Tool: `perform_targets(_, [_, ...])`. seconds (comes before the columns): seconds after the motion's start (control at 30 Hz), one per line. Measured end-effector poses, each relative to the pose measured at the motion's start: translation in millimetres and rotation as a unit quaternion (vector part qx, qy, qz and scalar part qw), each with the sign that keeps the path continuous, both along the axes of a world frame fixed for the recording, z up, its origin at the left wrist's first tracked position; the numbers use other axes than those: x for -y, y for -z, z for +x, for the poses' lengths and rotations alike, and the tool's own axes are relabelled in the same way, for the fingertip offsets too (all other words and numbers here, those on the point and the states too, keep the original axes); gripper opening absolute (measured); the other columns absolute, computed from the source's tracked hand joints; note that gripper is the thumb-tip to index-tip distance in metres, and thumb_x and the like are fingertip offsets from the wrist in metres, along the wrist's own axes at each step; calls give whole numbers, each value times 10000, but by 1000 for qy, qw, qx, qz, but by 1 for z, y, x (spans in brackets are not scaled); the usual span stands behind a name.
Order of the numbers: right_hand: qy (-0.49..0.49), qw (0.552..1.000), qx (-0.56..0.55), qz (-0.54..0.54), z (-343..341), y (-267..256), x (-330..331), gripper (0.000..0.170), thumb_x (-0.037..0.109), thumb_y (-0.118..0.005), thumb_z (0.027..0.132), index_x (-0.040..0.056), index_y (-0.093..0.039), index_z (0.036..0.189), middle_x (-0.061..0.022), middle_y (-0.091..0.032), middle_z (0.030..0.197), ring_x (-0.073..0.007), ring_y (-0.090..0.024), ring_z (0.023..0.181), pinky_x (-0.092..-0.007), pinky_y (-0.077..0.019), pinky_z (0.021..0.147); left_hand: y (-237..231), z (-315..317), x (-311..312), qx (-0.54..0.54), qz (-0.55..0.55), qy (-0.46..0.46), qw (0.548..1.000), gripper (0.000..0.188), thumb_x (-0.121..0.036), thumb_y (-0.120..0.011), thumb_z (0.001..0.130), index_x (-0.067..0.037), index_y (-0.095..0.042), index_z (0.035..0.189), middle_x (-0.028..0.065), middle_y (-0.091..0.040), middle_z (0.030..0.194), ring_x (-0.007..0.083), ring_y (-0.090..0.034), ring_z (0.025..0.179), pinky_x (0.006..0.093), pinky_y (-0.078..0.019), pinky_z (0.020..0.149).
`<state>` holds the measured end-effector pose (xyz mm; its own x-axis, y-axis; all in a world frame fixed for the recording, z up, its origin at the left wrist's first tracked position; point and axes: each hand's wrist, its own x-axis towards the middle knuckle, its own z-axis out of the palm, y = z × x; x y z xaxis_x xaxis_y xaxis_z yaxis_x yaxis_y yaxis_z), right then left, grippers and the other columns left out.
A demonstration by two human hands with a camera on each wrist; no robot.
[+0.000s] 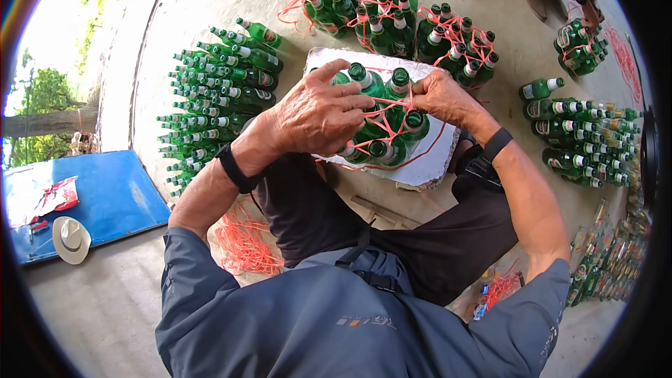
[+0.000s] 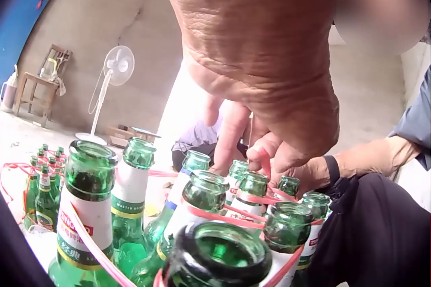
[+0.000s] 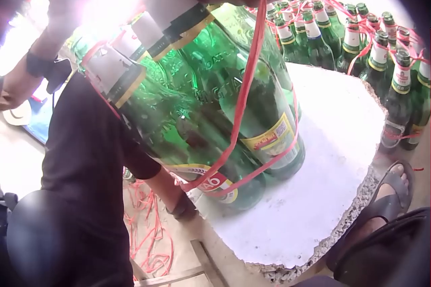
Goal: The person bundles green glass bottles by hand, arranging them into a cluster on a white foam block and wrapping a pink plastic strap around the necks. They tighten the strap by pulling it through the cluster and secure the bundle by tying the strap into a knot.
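Observation:
A bundle of green glass bottles [image 1: 387, 150] stands upright on a white slab [image 1: 430, 161], with red plastic string [image 1: 381, 123] wound around and between the necks. My right hand [image 1: 448, 101] pinches the string beside the right-hand necks. A strand rises to that hand along the bottles' side [image 3: 249, 85] in the right wrist view. My left hand [image 1: 318, 112] reaches over the bundle from the left, its curled lower fingers at the string and its index finger extended above. Its palm [image 2: 262, 58] hides part of the work in the left wrist view; its thumb is hidden in the head view.
String-tied bottle bundles [image 1: 381, 14] stand beyond the slab. Rows of loose bottles [image 1: 224, 91] are at left, more [image 1: 581, 133] at right. Tangled red string [image 1: 245, 241] lies by my leg. Another person's hand [image 1: 591, 14] is over a bundle at upper right.

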<state>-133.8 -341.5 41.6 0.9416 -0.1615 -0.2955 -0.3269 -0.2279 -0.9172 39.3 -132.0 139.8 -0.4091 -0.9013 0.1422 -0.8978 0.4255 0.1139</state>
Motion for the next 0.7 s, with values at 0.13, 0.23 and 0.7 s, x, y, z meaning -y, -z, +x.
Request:
perform_targets(0.13, [9,999,9,31,0,-4,-3,209,148,-703,837,-52,-761,810,11,-574,611,-56,-475,603,-290,-423,571,0,1,3,-40,15,-17,999,121,-126,-722,847,-96,-642,762,51,-752,1094,245,-714,1039,583,-450,1072])
perform_targets(0.23, [5,1000,-3,7,0,-7,-2,220,155,-709,832,-58,-763,832,9,-579,617,-59,-475,604,-290,-426,573,8,7,5,-86,35,-42,995,120,-131,-730,853,-91,-651,771,58,-753,1083,252,-713,1004,569,-456,1066])
perform_targets(0.7, [29,997,19,73,-4,12,2,183,120,-716,801,-32,-791,869,-4,-660,665,-56,-524,645,-264,-458,640,20,-2,-15,-44,40,-20,998,135,-161,-736,792,-99,-659,885,144,-636,1308,265,-667,1025,498,-466,996])
